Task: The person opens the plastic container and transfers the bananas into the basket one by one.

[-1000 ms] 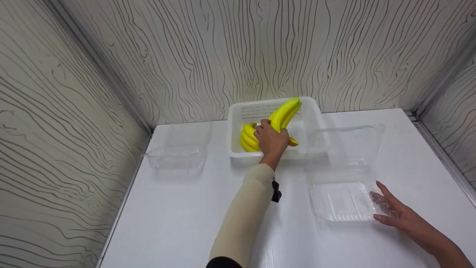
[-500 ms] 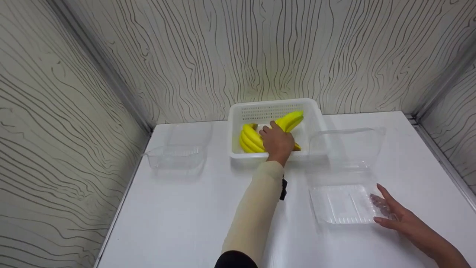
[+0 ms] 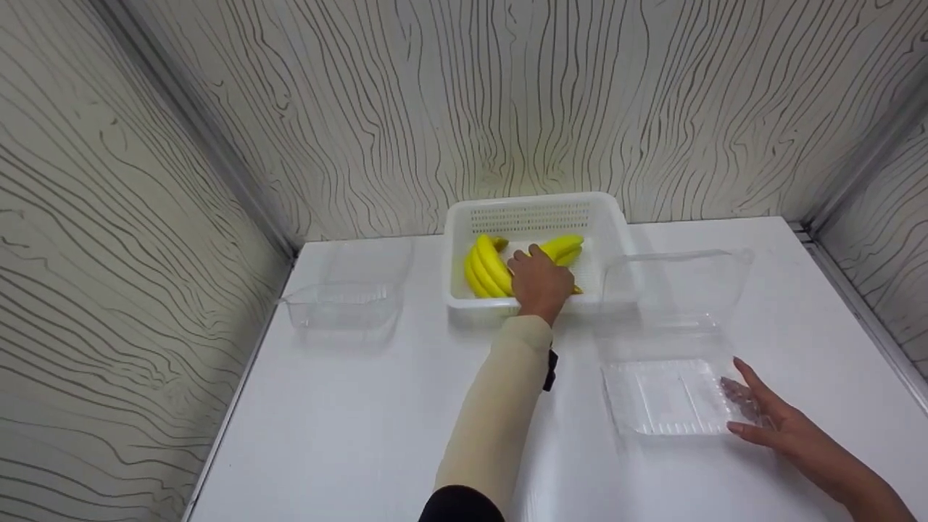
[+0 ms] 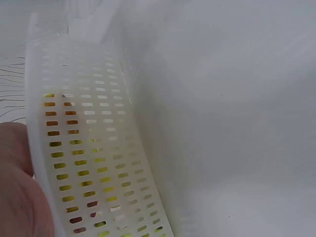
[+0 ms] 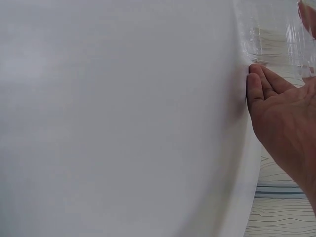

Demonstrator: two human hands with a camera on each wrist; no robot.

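My left hand (image 3: 540, 284) reaches into the white basket (image 3: 536, 210) and grips a bunch of bananas (image 3: 564, 246) that lies in it; the fingers curl over its middle and partly hide it. To the left of this hand, another bunch of bananas (image 3: 487, 268) rests in the same basket. In the left wrist view, yellow shows through the slots of the basket wall (image 4: 94, 118), with part of the hand at the left edge. My right hand (image 3: 786, 420) touches the right side of a clear plastic clamshell box (image 3: 670, 399), thumb and forefinger spread. Its lid stands raised toward the back.
A second clear plastic box (image 3: 344, 304), lid up, stands at the left of the white table (image 3: 348, 435). Patterned panels (image 3: 406, 109) rise behind and on both sides. The raised lid (image 3: 674, 286) of the right box overlaps the basket's right front corner in the head view.
My left hand has lowered the bananas from a steep tilt to lying in the basket, moving slightly right and down. The other bunch has shifted a little. My right hand stays at the box.
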